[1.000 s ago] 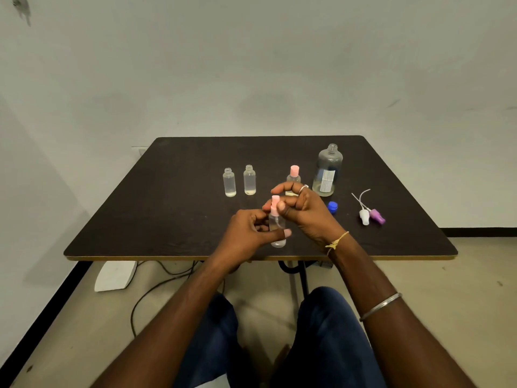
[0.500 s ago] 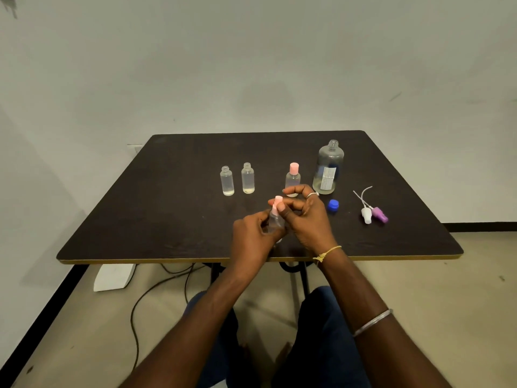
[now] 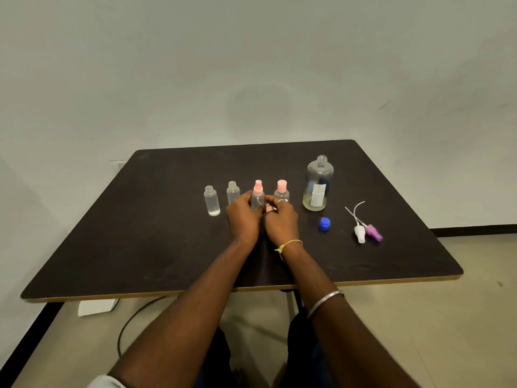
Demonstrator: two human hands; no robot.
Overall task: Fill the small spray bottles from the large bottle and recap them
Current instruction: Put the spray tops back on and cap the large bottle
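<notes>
My left hand [image 3: 243, 217] grips a small clear spray bottle with a pink spray head [image 3: 258, 191], upright and low over the dark table [image 3: 167, 247]. My right hand [image 3: 281, 219] is close against the bottle's right side, its curled fingers touching the body. To the right stands a second small bottle with a pink cap [image 3: 281, 189]. Two uncapped small bottles [image 3: 211, 200] [image 3: 232, 191] stand to the left. The large clear bottle [image 3: 318, 184] stands open at the right, with a little liquid at the bottom.
A blue cap [image 3: 324, 223] lies in front of the large bottle. A white spray head [image 3: 359, 233] and a purple spray head [image 3: 374, 232] with dip tubes lie further right. Beneath the table's near edge a cable [image 3: 131, 323] runs over the floor.
Both hands have carried the pink-topped bottle away from the table's near edge to the row of small bottles, between the uncapped pair and the capped one. My right hand has dropped from the spray head to the bottle's side.
</notes>
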